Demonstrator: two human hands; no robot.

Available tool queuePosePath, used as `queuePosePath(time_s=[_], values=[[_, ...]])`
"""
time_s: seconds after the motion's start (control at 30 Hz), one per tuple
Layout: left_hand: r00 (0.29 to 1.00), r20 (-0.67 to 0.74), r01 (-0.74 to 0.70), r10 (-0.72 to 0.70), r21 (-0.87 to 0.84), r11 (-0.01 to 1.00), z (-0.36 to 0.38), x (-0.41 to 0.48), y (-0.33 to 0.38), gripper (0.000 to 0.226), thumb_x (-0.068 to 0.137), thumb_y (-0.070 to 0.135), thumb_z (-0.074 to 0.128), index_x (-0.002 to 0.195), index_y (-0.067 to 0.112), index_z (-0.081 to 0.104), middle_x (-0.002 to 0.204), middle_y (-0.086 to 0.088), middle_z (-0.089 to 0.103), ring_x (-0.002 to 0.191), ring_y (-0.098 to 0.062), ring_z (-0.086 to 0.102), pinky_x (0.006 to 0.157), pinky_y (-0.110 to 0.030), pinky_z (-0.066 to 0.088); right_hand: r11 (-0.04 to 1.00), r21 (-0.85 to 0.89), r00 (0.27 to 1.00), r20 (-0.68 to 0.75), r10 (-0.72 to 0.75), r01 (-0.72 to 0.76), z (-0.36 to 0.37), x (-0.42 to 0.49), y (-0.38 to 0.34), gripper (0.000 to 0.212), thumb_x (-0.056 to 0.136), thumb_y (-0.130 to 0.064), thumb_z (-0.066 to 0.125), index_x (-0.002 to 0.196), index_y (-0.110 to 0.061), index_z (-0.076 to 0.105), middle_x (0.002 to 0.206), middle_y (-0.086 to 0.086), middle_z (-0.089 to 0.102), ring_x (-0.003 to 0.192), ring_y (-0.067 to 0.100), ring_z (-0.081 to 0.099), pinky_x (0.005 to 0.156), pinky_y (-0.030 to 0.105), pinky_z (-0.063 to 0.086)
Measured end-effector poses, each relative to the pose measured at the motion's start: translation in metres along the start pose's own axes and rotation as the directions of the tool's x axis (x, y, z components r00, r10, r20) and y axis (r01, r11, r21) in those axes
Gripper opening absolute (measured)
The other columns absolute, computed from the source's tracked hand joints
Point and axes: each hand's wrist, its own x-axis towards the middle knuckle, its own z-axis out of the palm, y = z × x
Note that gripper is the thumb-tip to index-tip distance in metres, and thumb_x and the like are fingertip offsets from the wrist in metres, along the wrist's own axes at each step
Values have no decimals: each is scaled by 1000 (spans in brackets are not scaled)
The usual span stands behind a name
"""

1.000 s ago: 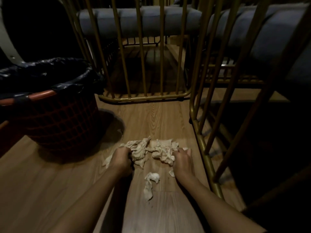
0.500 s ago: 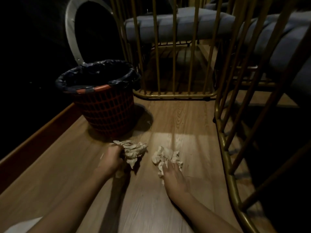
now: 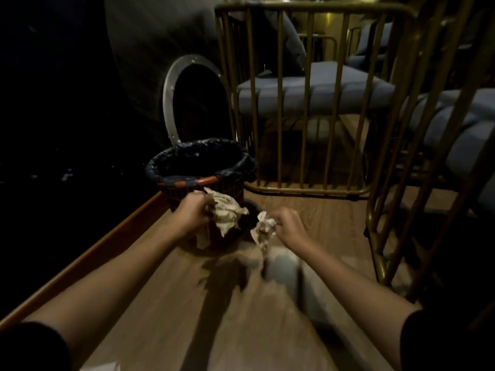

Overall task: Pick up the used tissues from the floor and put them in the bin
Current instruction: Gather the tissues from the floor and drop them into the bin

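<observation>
Head cam: both hands are up off the wood floor (image 3: pixel 166 303), in front of the bin (image 3: pixel 187 180). The left hand (image 3: pixel 191 214) is squeezing a big bunch of tissues (image 3: pixel 226 211), fingers curled tight round it, right by the bin's red rim & side. The right hand (image 3: pixel 290 226) is pinching a smaller wad of tissue (image 3: pixel 263 228), fingers closed on it, just right of the bin. The bin has a black bag w/ nothing showing inside. Gold bars (image 3: pixel 294 103) are standing behind.
</observation>
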Motion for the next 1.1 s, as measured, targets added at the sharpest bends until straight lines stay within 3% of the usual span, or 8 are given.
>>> queuePosePath(time_s=[0.3, 0.47, 0.6, 0.67, 0.8, 0.9, 1.0, 1.1], values=[[941, -332, 67, -65, -6, 998, -82, 103, -44, 18, 74, -1, 60, 89, 4, 69, 89, -18, 63, 87, -35, 60, 76, -36, 48, 981, 73, 969, -184, -165, 181, -42, 138, -108, 32, 81, 6, 51, 103, -7, 71, 105, 18, 69, 103, 31, 61, 87, 34, 47], [949, -298, 115, -103, 21, 993, -79, 130, -77, 15, 71, -1, 57, 79, 5, 68, 85, -21, 66, 89, -37, 61, 80, -38, 49, 987, 100, 992, -44, -123, 126, -11, 186, -124, 40, 84, 6, 49, 121, -6, 60, 128, 19, 57, 124, 30, 49, 104, 31, 36], [981, -95, 172, -168, 35, 984, -51, 128, -97, 27, 81, 13, 58, 106, 15, 68, 123, -18, 59, 118, -35, 53, 95, -39, 46, 994, 98, 991, 128, -50, 38, 26, 199, -109, 47, 87, -3, 53, 133, -11, 48, 145, 15, 41, 137, 29, 34, 113, 36, 30], [984, -101, 151, -146, 38, 988, -41, 122, -96, 37, 84, 11, 58, 120, 16, 62, 127, -17, 58, 117, -34, 54, 94, -38, 45, 993, 121, 992, 119, -33, 19, 34, 200, -101, 46, 85, 5, 52, 129, -11, 54, 139, 13, 49, 129, 26, 45, 104, 34, 40], [906, -417, 50, -67, -53, 997, -26, 110, -83, 30, 81, 3, 59, 109, 9, 68, 110, -15, 67, 105, -35, 58, 88, -42, 49, 969, 245, 986, -169, 0, 42, 27, 189, -90, 30, 84, 6, 51, 101, -9, 71, 106, 12, 71, 102, 21, 64, 85, 25, 48], [845, -513, 101, -150, -123, 987, -17, 108, -68, 29, 84, 2, 57, 112, 7, 64, 107, -16, 60, 103, -35, 55, 84, -42, 49, 958, 276, 938, -346, 26, 75, 16, 173, -73, 24, 85, 4, 52, 91, -10, 70, 96, 8, 69, 89, 15, 62, 74, 13, 45], [760, -572, 112, -307, -350, 930, -22, 107, -51, 39, 83, -6, 52, 119, 6, 58, 111, -19, 51, 96, -33, 57, 85, -33, 47, 955, 290, 897, -437, 67, 70, 11, 151, -50, 20, 85, 5, 52, 90, -8, 68, 92, 7, 64, 83, 12, 58, 67, 8, 41], [738, -658, -86, -150, -312, 946, -9, 83, -20, 41, 76, -8, 52, 113, 8, 59, 108, -16, 51, 96, -25, 54, 85, -26, 44, 961, 276, 905, -410, 111, 8, 22, 127, -17, 19, 84, 6, 53, 89, -6, 66, 92, 10, 64, 83, 16, 59, 67, 11, 42]])
